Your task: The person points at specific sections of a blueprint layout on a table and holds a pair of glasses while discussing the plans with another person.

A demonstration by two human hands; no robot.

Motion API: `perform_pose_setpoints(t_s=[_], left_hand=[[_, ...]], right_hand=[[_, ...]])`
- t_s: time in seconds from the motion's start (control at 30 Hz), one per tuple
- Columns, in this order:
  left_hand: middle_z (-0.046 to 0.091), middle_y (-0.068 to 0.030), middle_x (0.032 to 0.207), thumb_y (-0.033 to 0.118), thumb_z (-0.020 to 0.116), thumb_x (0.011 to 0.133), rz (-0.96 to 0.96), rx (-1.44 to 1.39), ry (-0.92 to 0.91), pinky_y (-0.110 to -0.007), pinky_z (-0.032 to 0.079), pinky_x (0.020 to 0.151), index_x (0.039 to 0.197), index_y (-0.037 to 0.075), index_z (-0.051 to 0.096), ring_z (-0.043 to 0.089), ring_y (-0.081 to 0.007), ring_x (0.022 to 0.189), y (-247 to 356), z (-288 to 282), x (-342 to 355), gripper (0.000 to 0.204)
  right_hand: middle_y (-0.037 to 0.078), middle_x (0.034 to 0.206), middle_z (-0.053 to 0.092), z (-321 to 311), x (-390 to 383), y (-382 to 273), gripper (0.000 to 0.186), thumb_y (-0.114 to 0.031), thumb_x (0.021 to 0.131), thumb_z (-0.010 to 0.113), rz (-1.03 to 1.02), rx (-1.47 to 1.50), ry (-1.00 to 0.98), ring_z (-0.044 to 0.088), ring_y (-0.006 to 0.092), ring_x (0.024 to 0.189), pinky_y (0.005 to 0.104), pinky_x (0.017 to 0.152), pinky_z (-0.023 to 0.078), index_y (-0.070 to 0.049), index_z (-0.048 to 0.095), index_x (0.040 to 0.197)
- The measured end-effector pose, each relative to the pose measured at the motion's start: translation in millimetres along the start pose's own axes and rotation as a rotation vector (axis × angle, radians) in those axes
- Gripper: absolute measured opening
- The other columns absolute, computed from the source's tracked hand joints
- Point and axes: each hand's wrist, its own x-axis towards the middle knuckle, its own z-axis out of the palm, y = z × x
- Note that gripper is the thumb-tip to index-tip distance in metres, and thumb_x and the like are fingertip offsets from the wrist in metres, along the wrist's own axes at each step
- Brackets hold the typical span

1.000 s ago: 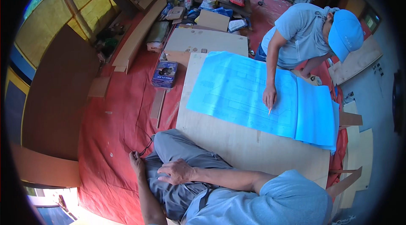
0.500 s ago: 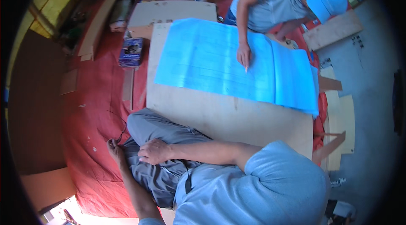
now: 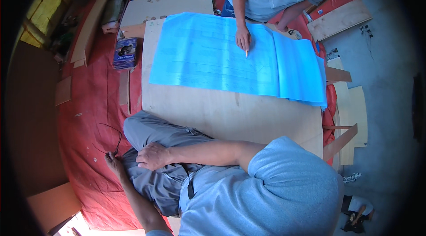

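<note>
Two hands low in frame: left hand [image 3: 113,161] down on red floor covering [image 3: 88,116], fingertips at thin black wire [image 3: 111,140], grip unclear; right hand [image 3: 153,156] loosely open, flat on grey-trousered knee [image 3: 151,131]. Ahead, plywood sheet [image 3: 230,111] under blue drawing [image 3: 230,56], co-worker's hand [image 3: 242,38] pressing pencil [image 3: 246,52] there.

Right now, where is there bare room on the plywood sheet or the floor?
The plywood sheet is bare between the blue drawing and the knee. The red floor cover is open left of it. The far end is crowded with cardboard pieces and a co-worker's hand.
</note>
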Motion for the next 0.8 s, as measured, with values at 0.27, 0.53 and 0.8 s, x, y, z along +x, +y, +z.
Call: perform_pose_setpoints(t_s=[0.27, 0.53, 0.8], left_hand=[[0.068, -0.0079, 0.086, 0.028, 0.055, 0.111, 0.221, 0.108, 0.023, -0.029, 0.044, 0.05, 0.109, 0.003, 0.059, 0.057, -0.0128, 0.055, 20, 10, 4, 0.025], [0.062, -0.0079, 0.082, 0.028, 0.056, 0.11, 0.082, 0.079, -0.021, -0.031, 0.044, 0.05, 0.107, 0.001, 0.059, 0.057, -0.014, 0.055, 22, 14, -10, 0.027], [0.069, -0.012, 0.091, 0.027, 0.053, 0.111, -0.004, 0.019, 0.055, -0.032, 0.046, 0.053, 0.109, 0.001, 0.059, 0.055, -0.0155, 0.058, 35, 17, -12, 0.026]], right_hand=[[0.013, 0.09, 0.072, -3, 2, -7, 0.025, -0.032, 0.094, 0.067, 0.005, -0.007, -0.031, 0.072, 0.0325, 0.091, 0.0463, 0.085, 0.056, -0.007, 0.071, 0.091], [0.013, 0.091, 0.071, -1, -10, -1, 0.026, -0.032, 0.096, 0.065, 0.031, 0.001, -0.036, 0.072, 0.0331, 0.093, 0.0471, 0.087, 0.056, -0.007, 0.07, 0.091], [0.011, 0.094, 0.072, -9, 1, 1, 0.025, -0.034, 0.096, 0.066, 0.016, -0.032, -0.048, 0.073, 0.0332, 0.091, 0.0475, 0.081, 0.058, -0.01, 0.073, 0.099]])
